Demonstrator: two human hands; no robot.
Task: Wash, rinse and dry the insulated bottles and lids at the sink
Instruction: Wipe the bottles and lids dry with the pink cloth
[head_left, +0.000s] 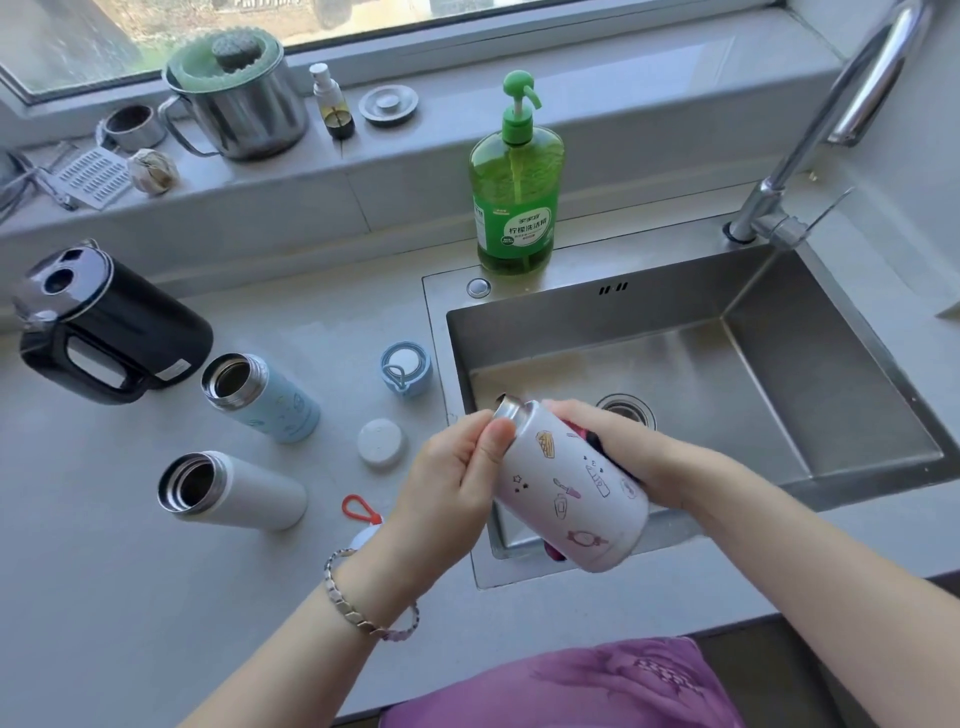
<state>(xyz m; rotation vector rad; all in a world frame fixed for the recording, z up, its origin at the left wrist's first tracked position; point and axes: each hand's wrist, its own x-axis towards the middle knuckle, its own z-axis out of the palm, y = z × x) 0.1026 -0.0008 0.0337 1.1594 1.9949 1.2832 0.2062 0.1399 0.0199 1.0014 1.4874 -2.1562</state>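
Well, we're early on: left hand (460, 470) grips printed bottle (571, 499) by neck, right hand (631, 454) clutches cloth (581, 434) vs it; blue bottle (265, 400), white bottle (239, 491), lids (382, 444) wait.

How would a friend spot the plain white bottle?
Start at the steel sink and look left along the grey counter. Of two open bottles there, the plain white bottle is nearer, with no pictures, unlike the pale blue bottle behind it.
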